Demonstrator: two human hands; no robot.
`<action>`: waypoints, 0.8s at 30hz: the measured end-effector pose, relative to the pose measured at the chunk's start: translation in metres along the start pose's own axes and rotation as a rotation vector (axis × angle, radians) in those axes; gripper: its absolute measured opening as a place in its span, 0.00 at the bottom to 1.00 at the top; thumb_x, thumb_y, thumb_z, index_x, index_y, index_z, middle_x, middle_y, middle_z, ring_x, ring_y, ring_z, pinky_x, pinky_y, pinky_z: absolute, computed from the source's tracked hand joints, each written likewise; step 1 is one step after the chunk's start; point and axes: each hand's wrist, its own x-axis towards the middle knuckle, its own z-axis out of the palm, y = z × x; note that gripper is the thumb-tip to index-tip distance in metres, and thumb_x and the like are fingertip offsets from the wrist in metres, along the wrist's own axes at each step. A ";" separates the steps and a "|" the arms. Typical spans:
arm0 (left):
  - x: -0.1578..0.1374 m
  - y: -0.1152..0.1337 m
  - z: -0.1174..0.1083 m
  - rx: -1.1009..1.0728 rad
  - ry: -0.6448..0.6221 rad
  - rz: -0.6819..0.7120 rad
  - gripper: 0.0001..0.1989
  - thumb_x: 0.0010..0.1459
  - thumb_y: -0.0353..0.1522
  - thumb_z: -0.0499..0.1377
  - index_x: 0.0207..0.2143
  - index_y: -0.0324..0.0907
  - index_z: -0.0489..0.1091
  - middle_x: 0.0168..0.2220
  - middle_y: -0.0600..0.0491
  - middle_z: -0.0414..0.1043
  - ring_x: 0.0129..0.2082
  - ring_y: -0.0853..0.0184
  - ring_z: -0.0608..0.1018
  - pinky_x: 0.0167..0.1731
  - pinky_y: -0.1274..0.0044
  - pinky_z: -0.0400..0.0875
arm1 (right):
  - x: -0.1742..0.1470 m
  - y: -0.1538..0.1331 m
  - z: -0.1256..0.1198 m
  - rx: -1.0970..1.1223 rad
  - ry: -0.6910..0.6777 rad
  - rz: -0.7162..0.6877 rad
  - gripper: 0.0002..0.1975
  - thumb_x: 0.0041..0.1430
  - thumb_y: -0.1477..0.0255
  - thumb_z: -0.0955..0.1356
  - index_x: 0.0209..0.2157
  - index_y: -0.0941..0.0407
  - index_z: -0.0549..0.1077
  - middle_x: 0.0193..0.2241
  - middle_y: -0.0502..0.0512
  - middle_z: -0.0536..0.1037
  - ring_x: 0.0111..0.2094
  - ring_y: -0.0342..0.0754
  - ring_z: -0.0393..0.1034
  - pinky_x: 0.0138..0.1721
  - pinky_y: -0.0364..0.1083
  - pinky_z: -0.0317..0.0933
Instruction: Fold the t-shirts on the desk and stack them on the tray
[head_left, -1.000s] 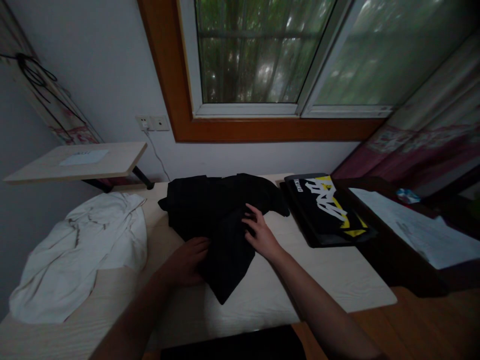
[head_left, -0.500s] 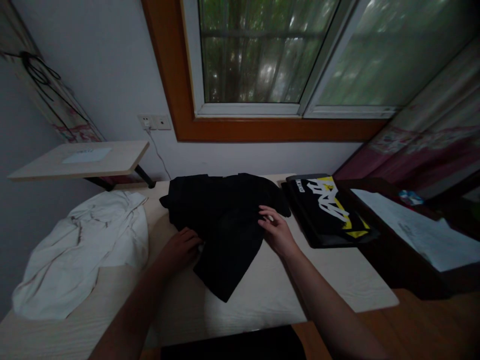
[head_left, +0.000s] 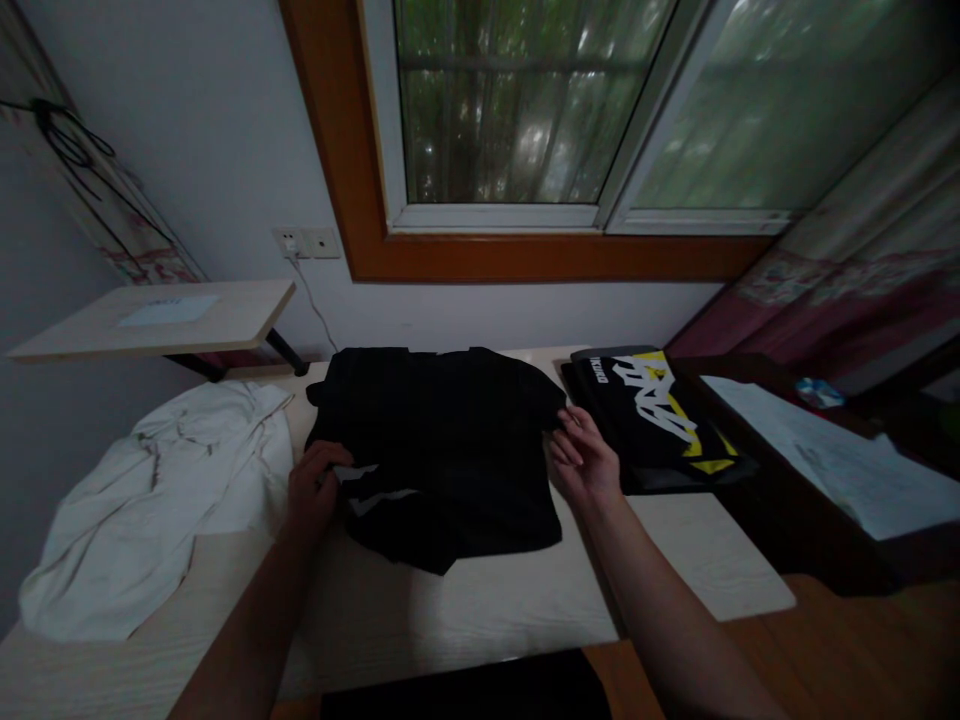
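A black T-shirt [head_left: 450, 440] lies partly folded on the pale wooden table, with greyish-white stripes showing near its left side. My left hand [head_left: 319, 485] is closed on the shirt's left edge, fingers curled over the cloth beside the stripes. At the opposite side, my right hand [head_left: 586, 455] pinches the shirt's right edge near what looks like a sleeve. The lower hem spreads towards me, its front corner pointing down at the middle. Folds in the dark cloth are hard to make out.
On the left lies a crumpled white garment [head_left: 172, 500] beneath a small raised shelf [head_left: 157, 320]. A stack of folded black clothes [head_left: 652, 420] with a white and yellow print sits at right. Beyond it, papers [head_left: 840, 460] rest on a dark surface. A window [head_left: 540, 120] is behind.
My left hand has moved left and slightly up, my right hand to the right. The lower part of the shirt has spread wider, and its pale stripes have come into view.
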 end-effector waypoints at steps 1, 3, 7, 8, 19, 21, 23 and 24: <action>0.000 0.000 0.000 -0.015 -0.023 0.001 0.10 0.55 0.28 0.51 0.31 0.43 0.71 0.33 0.51 0.73 0.38 0.62 0.76 0.48 0.64 0.73 | -0.001 0.003 0.004 -0.035 -0.011 0.006 0.12 0.58 0.65 0.68 0.45 0.46 0.75 0.44 0.51 0.79 0.16 0.37 0.48 0.18 0.43 0.51; 0.000 0.001 0.001 -0.021 -0.050 0.017 0.10 0.55 0.29 0.50 0.32 0.44 0.71 0.32 0.51 0.74 0.38 0.61 0.76 0.51 0.62 0.72 | -0.004 0.009 0.011 -0.151 -0.066 0.038 0.12 0.58 0.63 0.69 0.44 0.49 0.76 0.42 0.52 0.80 0.18 0.39 0.57 0.21 0.43 0.55; 0.000 0.003 0.003 0.046 0.003 0.024 0.13 0.53 0.27 0.51 0.39 0.44 0.71 0.40 0.50 0.73 0.47 0.59 0.76 0.54 0.61 0.70 | -0.007 0.016 0.024 -0.564 -0.358 0.013 0.11 0.61 0.62 0.70 0.41 0.53 0.79 0.40 0.55 0.80 0.33 0.48 0.72 0.35 0.47 0.66; 0.000 0.003 0.004 0.087 0.031 0.009 0.15 0.52 0.26 0.52 0.42 0.43 0.71 0.42 0.49 0.72 0.50 0.58 0.75 0.54 0.61 0.70 | -0.008 0.016 0.026 -0.660 -0.439 -0.033 0.10 0.62 0.63 0.70 0.40 0.53 0.80 0.40 0.55 0.80 0.37 0.49 0.73 0.38 0.48 0.66; 0.001 -0.010 0.012 0.456 0.095 -0.064 0.05 0.59 0.31 0.56 0.30 0.45 0.63 0.30 0.52 0.65 0.34 0.60 0.70 0.36 0.68 0.69 | 0.000 0.023 0.018 -1.108 -0.593 -0.387 0.13 0.66 0.72 0.67 0.47 0.46 0.80 0.50 0.56 0.77 0.49 0.54 0.71 0.52 0.58 0.66; 0.001 -0.014 0.014 0.470 -0.039 -0.021 0.07 0.62 0.31 0.54 0.29 0.45 0.64 0.30 0.51 0.66 0.34 0.60 0.71 0.37 0.68 0.69 | 0.001 0.027 0.015 -1.113 -0.570 -0.410 0.15 0.66 0.74 0.66 0.49 0.45 0.80 0.51 0.55 0.76 0.51 0.55 0.70 0.54 0.60 0.66; 0.000 -0.017 0.016 0.491 -0.118 0.024 0.05 0.61 0.30 0.53 0.32 0.44 0.67 0.34 0.48 0.69 0.37 0.58 0.72 0.41 0.65 0.71 | 0.001 0.030 0.013 -1.106 -0.552 -0.421 0.17 0.66 0.76 0.65 0.50 0.44 0.79 0.53 0.55 0.76 0.52 0.55 0.70 0.55 0.61 0.65; -0.001 -0.017 0.018 0.505 -0.140 0.035 0.04 0.59 0.29 0.54 0.34 0.43 0.68 0.37 0.46 0.70 0.39 0.56 0.72 0.42 0.64 0.71 | 0.001 0.031 0.013 -1.105 -0.547 -0.421 0.18 0.65 0.76 0.65 0.51 0.44 0.78 0.53 0.55 0.76 0.53 0.56 0.70 0.55 0.62 0.65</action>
